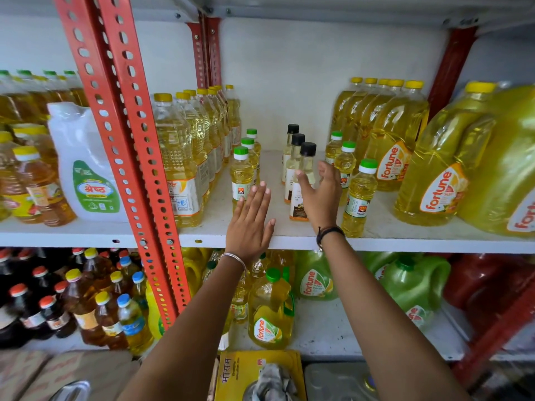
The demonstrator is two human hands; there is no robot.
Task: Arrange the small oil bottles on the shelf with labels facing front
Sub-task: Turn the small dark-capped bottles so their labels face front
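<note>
On the white shelf [405, 235] stand three rows of small oil bottles. A left row of green-capped bottles [241, 175] runs front to back. In the middle is a row of black-capped bottles [307, 160]. A right row of green-capped bottles [359, 198] leans out toward the front. My left hand [250, 224] lies flat and open on the shelf just in front of the left row. My right hand [321, 195] is open, its fingers spread around the front black-capped bottle, hiding most of its label; I cannot tell whether it touches the bottle.
Tall yellow-capped oil bottles [185, 157] stand left of the small ones, beside a red perforated upright [127, 134]. Large Fortune jugs [434, 180] fill the right. The shelf below [333, 328] holds more jugs and dark bottles.
</note>
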